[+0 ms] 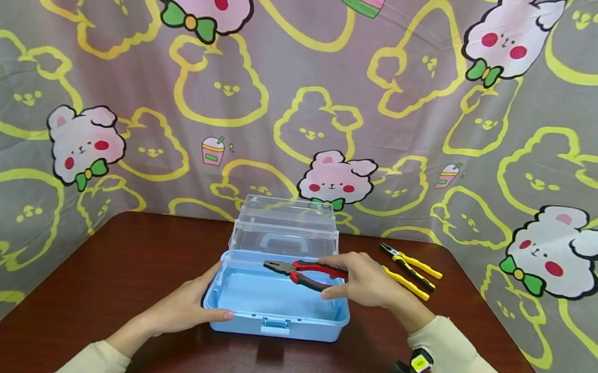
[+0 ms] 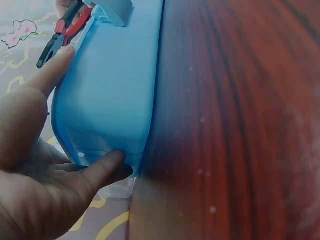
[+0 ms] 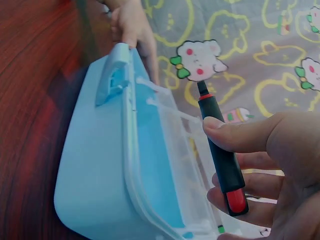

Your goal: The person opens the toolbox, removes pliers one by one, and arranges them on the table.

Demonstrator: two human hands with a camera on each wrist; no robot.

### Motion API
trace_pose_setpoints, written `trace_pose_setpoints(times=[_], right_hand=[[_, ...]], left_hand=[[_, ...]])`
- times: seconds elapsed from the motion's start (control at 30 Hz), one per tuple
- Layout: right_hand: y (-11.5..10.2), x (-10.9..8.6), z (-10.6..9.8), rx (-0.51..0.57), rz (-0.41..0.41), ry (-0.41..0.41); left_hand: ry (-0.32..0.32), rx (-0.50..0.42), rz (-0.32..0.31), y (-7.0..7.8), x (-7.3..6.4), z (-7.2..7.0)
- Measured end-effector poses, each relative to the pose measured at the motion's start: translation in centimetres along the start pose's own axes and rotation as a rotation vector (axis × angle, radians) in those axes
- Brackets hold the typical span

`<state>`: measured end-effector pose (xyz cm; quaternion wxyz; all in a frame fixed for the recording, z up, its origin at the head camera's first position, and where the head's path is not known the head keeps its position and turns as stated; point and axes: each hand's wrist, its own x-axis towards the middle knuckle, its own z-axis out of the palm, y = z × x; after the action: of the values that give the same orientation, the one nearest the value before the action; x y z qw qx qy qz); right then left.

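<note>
A light blue plastic toolbox (image 1: 311, 332) stands on the table, its clear lid (image 1: 284, 243) raised at the back. My left hand (image 1: 182, 307) holds the box's left end, the thumb on the front rim. In the left wrist view the fingers (image 2: 106, 167) lie against the end wall. Over the box's open top, my right hand (image 1: 371, 284) grips combination pliers (image 1: 281, 266) by their red and black handles. Their jaws point left. The right wrist view shows the pliers (image 3: 218, 135) edge-on, between thumb and fingers.
Yellow-handled pliers (image 1: 422, 266) lie at the table's back right. Another yellow-handled tool (image 1: 413, 288) beside them is partly hidden by the right hand. A patterned cloth (image 1: 124, 83) hangs behind the dark brown table (image 1: 126, 265).
</note>
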<state>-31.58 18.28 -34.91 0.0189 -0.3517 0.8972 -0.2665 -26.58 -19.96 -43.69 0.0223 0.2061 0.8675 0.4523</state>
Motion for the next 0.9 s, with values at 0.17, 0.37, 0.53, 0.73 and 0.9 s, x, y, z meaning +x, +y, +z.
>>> trace_pose_setpoints(times=[0.17,0.37,0.53,0.73,0.9], right_hand=[[0.8,-1.4,-0.9,0.010,0.007,0.053],[2.4,-3.4,-2.0,0.080,0.054,0.135],[3.9,-5.1,-2.6,0.090,0.121,0.210],[5.8,-6.8,-2.6,0.023,0.218,0.299],[7.5,-8.0,-2.2,-0.005,0.298,0.356]], left_hand=[[-0.006,-0.010,-0.007,-0.1,-0.1,0.1],[-0.003,-0.019,0.010,0.0,-0.1,0.2],[0.008,-0.008,0.004,0.0,-0.1,0.1],[0.013,0.000,-0.001,-0.2,-0.2,0.2],[0.012,0.010,-0.010,-0.2,0.0,0.2]])
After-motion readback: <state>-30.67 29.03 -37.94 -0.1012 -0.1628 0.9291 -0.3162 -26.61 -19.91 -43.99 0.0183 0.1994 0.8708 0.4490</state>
